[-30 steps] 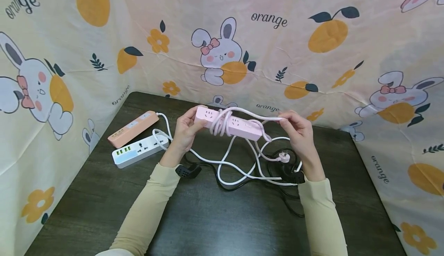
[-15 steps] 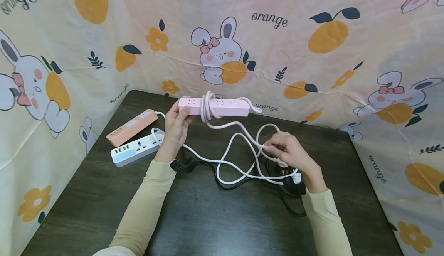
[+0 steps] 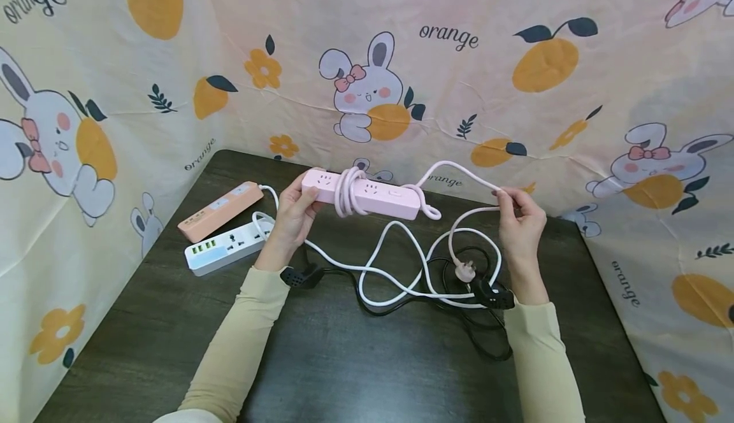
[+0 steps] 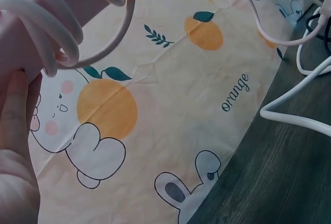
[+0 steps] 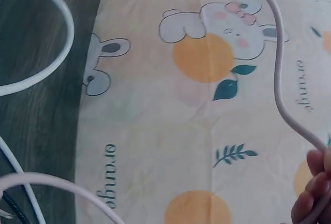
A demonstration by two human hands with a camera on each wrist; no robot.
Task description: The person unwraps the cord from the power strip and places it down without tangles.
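Observation:
My left hand grips the left end of a pink power strip, holding it above the back of the table. Several turns of its pink cord wrap around the strip's middle, seen close up in the left wrist view. Out to the right, my right hand pinches the free stretch of that cord between thumb and fingers. From there the cord drops to a pale pink plug low over the tangle. In the right wrist view the fingertips close on the cord at the right edge.
An orange power strip and a white power strip lie at the left of the dark table. White cords and black cords loop across the middle. Black plugs lie near both wrists. A printed cloth hangs behind.
A turn of cord was unwound below the strip, and my right hand re-gripped it lower. It has since risen to the right, drawing the cord outward. The strip first moved left.

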